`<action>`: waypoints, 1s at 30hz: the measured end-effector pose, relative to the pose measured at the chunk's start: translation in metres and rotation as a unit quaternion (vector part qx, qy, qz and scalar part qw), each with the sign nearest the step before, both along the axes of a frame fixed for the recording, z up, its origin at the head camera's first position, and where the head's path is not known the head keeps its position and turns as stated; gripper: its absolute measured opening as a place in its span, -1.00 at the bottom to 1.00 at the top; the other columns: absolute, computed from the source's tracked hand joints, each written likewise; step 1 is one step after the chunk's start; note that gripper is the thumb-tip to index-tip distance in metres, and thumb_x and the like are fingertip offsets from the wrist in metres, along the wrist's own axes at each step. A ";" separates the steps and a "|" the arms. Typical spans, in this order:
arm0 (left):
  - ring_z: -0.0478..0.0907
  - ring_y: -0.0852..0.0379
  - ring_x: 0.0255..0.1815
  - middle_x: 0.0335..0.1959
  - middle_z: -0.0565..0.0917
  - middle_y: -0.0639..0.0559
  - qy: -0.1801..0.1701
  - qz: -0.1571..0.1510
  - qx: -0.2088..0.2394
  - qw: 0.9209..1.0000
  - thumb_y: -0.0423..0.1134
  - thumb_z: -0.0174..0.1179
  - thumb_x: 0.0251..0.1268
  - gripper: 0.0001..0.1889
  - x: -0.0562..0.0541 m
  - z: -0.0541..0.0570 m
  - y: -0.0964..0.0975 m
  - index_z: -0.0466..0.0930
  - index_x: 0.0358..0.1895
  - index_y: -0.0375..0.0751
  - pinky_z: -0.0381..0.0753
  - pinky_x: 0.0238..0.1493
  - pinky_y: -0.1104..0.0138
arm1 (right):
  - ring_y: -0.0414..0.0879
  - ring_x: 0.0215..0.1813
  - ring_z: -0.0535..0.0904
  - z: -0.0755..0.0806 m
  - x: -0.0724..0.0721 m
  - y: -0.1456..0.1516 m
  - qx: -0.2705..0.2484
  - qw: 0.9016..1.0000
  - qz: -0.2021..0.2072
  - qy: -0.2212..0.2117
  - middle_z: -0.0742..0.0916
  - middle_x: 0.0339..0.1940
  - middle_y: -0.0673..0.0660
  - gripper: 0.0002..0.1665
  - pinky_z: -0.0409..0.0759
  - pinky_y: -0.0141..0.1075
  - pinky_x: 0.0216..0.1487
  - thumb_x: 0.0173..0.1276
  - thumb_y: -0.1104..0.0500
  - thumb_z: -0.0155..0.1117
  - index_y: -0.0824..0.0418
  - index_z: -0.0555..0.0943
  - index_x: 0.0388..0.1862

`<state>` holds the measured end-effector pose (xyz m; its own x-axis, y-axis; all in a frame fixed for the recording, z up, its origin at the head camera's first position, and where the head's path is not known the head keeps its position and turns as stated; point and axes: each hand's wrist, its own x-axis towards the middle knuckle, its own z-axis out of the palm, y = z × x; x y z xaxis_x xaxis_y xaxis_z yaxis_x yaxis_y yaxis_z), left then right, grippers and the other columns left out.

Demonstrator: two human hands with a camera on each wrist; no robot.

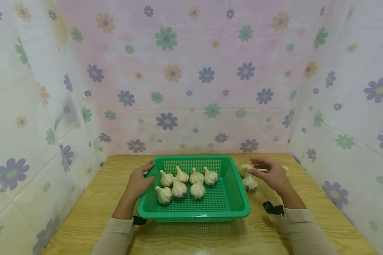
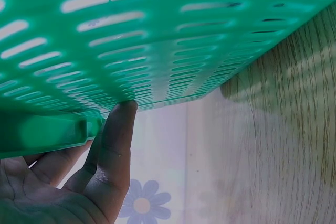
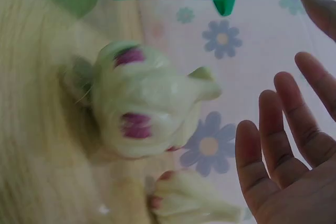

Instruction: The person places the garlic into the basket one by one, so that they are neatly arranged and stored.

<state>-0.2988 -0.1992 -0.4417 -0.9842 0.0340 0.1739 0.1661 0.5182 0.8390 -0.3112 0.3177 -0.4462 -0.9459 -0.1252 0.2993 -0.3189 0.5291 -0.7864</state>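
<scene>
A green plastic basket (image 1: pixel 194 214) stands on the table with several garlic bulbs (image 1: pixel 179 187) inside, mostly toward its left and back. My left hand (image 1: pixel 141 180) holds the basket's left rim, thumb over the rim; in the left wrist view its fingers (image 2: pixel 116 150) lie beneath the rim against the slotted outer wall. To the right of the basket, my right hand (image 1: pixel 272 175) hovers with fingers extended, nothing in them. Under and beside it lie loose garlic bulbs (image 1: pixel 250 182), one partly hidden behind the hand. The right wrist view shows a purple-marked garlic bulb (image 3: pixel 147 100) apart from the fingertips (image 3: pixel 248 132).
The wood-grain table (image 1: pixel 92 212) is bounded by flower-print cloth (image 1: pixel 191 88) at the back and both sides. A black wrist-camera mount (image 1: pixel 273 208) sits by the right wrist, and another (image 1: pixel 139 220) by the left, close to the basket's front corner.
</scene>
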 end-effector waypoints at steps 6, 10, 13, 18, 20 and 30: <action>0.65 -0.21 0.20 0.63 0.29 0.12 -0.002 -0.002 0.001 1.000 -0.35 0.17 0.30 -0.32 0.000 0.000 0.001 0.41 0.54 -0.10 0.50 -0.58 0.26 | 0.16 0.31 0.56 -0.018 -0.003 0.007 -0.008 1.000 0.002 -0.021 0.62 0.37 0.19 -0.36 0.67 -0.20 0.05 0.41 -0.12 0.42 0.05 0.58 0.39; 0.66 -0.20 0.18 0.63 0.30 0.13 0.002 -0.003 0.001 1.000 -0.35 0.18 0.30 -0.32 0.000 -0.001 0.001 0.41 0.54 -0.10 0.50 -0.57 0.26 | 0.12 0.26 0.58 -0.025 -0.003 0.008 -0.011 0.999 0.002 -0.033 0.65 0.33 0.21 -0.36 0.65 -0.22 0.06 0.40 -0.10 0.43 0.11 0.59 0.38; 0.66 -0.22 0.19 0.63 0.30 0.14 0.004 -0.002 -0.002 1.000 -0.36 0.18 0.31 -0.33 0.000 -0.001 0.000 0.41 0.54 -0.11 0.49 -0.58 0.27 | 0.03 0.19 0.60 -0.030 -0.004 0.008 -0.017 0.999 0.001 -0.043 0.66 0.29 0.22 -0.37 0.65 -0.28 0.04 0.39 -0.09 0.45 0.12 0.60 0.36; 0.64 -0.26 0.22 0.63 0.29 0.11 0.008 -0.001 -0.007 1.000 -0.37 0.17 0.32 -0.33 0.000 -0.001 0.000 0.40 0.54 -0.13 0.48 -0.58 0.27 | 0.00 0.14 0.61 -0.040 -0.006 0.008 -0.031 0.998 0.007 -0.050 0.66 0.27 0.27 -0.35 0.64 -0.33 0.00 0.38 -0.01 0.47 0.17 0.58 0.38; 0.64 -0.26 0.23 0.63 0.30 0.11 0.007 -0.001 -0.005 1.000 -0.37 0.17 0.31 -0.33 0.000 -0.001 0.001 0.41 0.54 -0.13 0.48 -0.58 0.27 | 0.04 0.16 0.60 -0.043 -0.006 0.008 -0.034 0.998 0.007 -0.049 0.65 0.26 0.27 -0.34 0.65 -0.33 0.01 0.37 0.01 0.48 0.18 0.56 0.39; 0.64 -0.26 0.23 0.63 0.29 0.08 0.005 -0.006 -0.001 1.000 -0.37 0.16 0.31 -0.33 0.001 0.000 0.001 0.40 0.54 -0.14 0.49 -0.56 0.25 | 0.07 0.17 0.61 -0.051 -0.008 0.005 -0.024 0.999 -0.003 -0.041 0.66 0.17 0.20 -0.27 0.67 -0.29 0.02 0.30 -0.07 0.54 0.09 0.53 0.39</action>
<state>-0.2980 -0.1987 -0.4421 -0.9820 0.0455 0.1831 0.1798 0.5186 0.8359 -0.3190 0.3222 -0.4970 -0.9684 -0.1065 0.2254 -0.2483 0.4923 -0.8343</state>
